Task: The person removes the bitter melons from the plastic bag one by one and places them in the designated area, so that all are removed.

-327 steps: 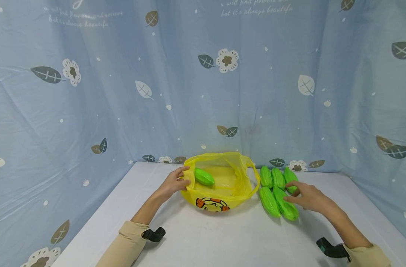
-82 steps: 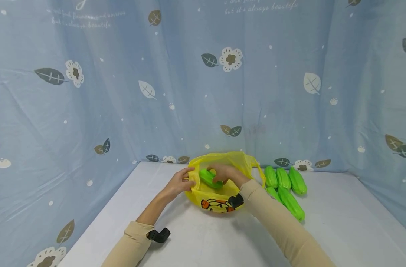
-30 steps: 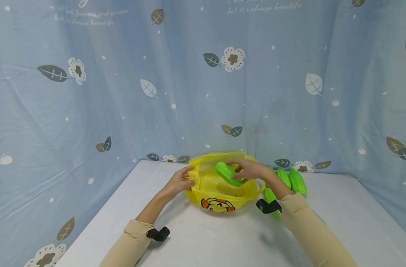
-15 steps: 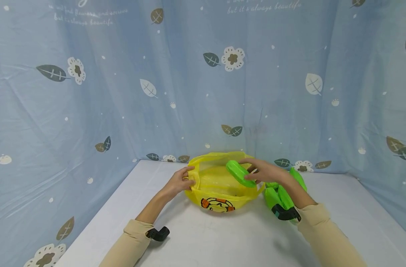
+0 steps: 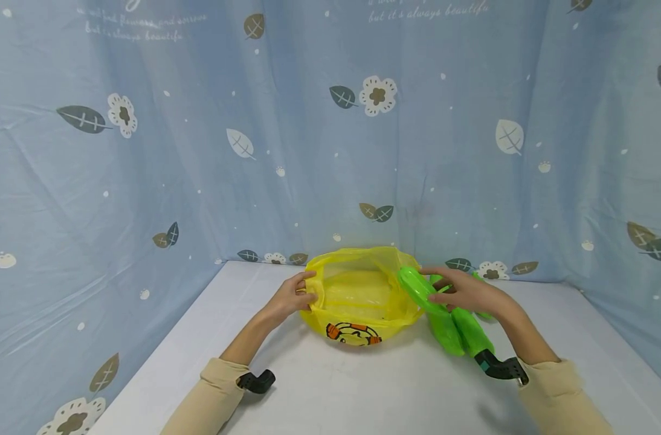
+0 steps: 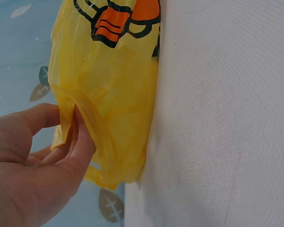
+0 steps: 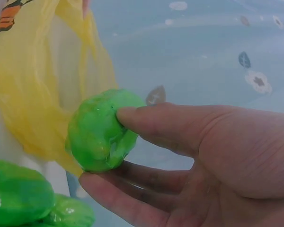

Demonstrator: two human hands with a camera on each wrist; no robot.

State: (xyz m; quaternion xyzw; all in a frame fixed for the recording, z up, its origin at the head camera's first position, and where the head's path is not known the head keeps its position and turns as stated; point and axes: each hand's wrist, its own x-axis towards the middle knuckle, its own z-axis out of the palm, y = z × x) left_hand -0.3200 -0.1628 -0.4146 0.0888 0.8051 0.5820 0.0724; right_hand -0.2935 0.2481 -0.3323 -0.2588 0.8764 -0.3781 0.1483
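My left hand [image 5: 287,299] pinches the left rim of a yellow plastic bag [image 5: 398,326], its mouth spread and facing me. In the left wrist view, the folded edge of the bag [image 6: 116,90] lies between thumb and fingers. Only bare yellow film shows inside its mouth. At the bag's right edge, my right hand [image 5: 472,293] grips a glossy green bitter melon [image 5: 419,289] between thumb and fingers. The right wrist view shows this melon [image 7: 94,132] end-on, raised above others. Several more melons [image 5: 444,332] lie beneath and behind my right hand, partly hidden.
A white-covered table [image 5: 352,393] carries everything. Blue patterned curtain [image 5: 309,151] hangs along the back and both sides, close behind the bag. A black wrist camera [image 5: 499,367] juts near the front melons; another camera [image 5: 257,382] is on the left wrist.
The melon that lay inside the bag has been gripped by my right hand, lifted out and carried right, over the others. My left hand has kept its hold on the rim.
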